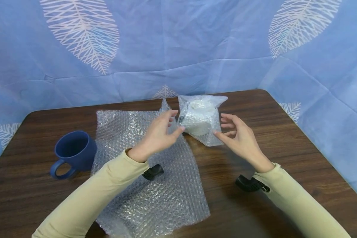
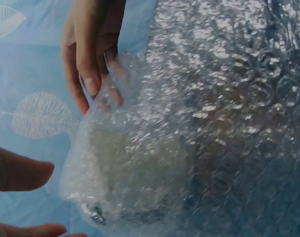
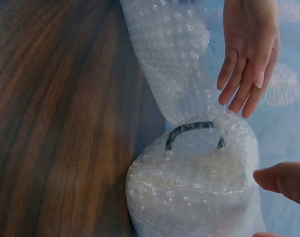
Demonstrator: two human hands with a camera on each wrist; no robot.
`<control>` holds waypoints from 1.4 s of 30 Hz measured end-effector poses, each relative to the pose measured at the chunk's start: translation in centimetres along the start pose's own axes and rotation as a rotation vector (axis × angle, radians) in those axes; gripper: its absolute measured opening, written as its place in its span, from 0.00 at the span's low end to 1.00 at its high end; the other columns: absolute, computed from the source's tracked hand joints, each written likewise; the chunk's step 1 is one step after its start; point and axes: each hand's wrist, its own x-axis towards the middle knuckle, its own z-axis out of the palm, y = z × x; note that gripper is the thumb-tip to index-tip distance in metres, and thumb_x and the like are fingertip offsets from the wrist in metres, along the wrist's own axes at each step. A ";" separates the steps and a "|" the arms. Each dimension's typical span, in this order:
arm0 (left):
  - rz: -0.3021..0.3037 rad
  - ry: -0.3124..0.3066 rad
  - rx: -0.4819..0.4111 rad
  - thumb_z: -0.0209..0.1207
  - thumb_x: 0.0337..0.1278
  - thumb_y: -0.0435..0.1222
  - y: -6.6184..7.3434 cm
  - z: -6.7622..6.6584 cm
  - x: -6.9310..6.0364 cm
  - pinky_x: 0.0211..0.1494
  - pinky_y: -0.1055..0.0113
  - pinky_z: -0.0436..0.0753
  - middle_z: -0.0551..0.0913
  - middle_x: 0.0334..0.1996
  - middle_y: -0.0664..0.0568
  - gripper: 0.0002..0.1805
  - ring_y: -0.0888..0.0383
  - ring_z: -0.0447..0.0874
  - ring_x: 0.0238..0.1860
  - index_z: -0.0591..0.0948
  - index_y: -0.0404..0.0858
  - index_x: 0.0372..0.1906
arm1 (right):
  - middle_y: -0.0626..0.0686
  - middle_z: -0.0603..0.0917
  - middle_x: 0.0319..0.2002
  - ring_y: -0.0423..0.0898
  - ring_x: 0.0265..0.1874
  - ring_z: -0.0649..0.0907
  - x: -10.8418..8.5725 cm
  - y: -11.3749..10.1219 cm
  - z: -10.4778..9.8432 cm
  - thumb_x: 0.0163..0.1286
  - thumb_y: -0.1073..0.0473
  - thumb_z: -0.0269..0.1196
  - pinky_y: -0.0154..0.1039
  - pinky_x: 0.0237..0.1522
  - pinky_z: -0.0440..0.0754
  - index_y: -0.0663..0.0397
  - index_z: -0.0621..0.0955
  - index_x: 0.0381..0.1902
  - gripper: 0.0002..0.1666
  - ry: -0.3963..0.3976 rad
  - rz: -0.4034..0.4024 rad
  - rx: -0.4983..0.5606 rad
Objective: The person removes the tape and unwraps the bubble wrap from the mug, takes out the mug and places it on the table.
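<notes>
A bundle of bubble wrap (image 1: 200, 115) stands towards the back of the table, with a pale object inside. Its dark handle (image 3: 192, 127) shows through the plastic in the right wrist view. My left hand (image 1: 157, 134) is at the bundle's left side, fingers extended and thumb at its lower left edge. On the other side, my right hand (image 1: 241, 140) has spread, slightly bent fingers, the thumb tip by the lower right edge. Whether either hand touches the wrap is unclear. A flat bubble wrap sheet (image 1: 154, 198) lies beneath my left forearm, its upper right part beside the bundle.
A blue mug (image 1: 84, 152) stands at the left against the sheet's edge, handle towards the front left. The brown wooden table (image 1: 285, 145) ends at a blue cloth backdrop (image 1: 196, 43) with white leaf prints. Black wrist devices jut out below both sleeves.
</notes>
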 end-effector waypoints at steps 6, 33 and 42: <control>-0.016 -0.064 0.036 0.59 0.63 0.42 0.1 1.0 0.3 0.70 0.50 0.64 0.73 0.61 0.43 0.37 0.45 0.67 0.65 0.58 0.37 0.73 | 0.64 0.73 0.61 0.60 0.54 0.79 0.5 0.2 0.2 0.66 0.51 0.64 0.53 0.50 0.80 0.59 0.61 0.71 0.42 -0.073 0.024 -0.003; 0.028 -0.165 0.056 0.61 0.61 0.36 0.6 0.7 0.0 0.57 0.59 0.74 0.75 0.56 0.50 0.35 0.53 0.72 0.56 0.62 0.34 0.71 | 0.67 0.76 0.58 0.63 0.54 0.78 -0.5 0.7 -0.5 0.68 0.58 0.62 0.57 0.49 0.78 0.58 0.64 0.69 0.34 -0.074 0.010 -0.018; 0.042 -0.231 0.074 0.66 0.56 0.40 0.9 0.7 -0.1 0.56 0.63 0.76 0.78 0.51 0.50 0.39 0.54 0.76 0.51 0.63 0.33 0.70 | 0.64 0.79 0.53 0.58 0.47 0.83 -1.6 0.1 -1.3 0.66 0.52 0.64 0.49 0.44 0.82 0.57 0.67 0.67 0.35 -0.096 0.010 -0.070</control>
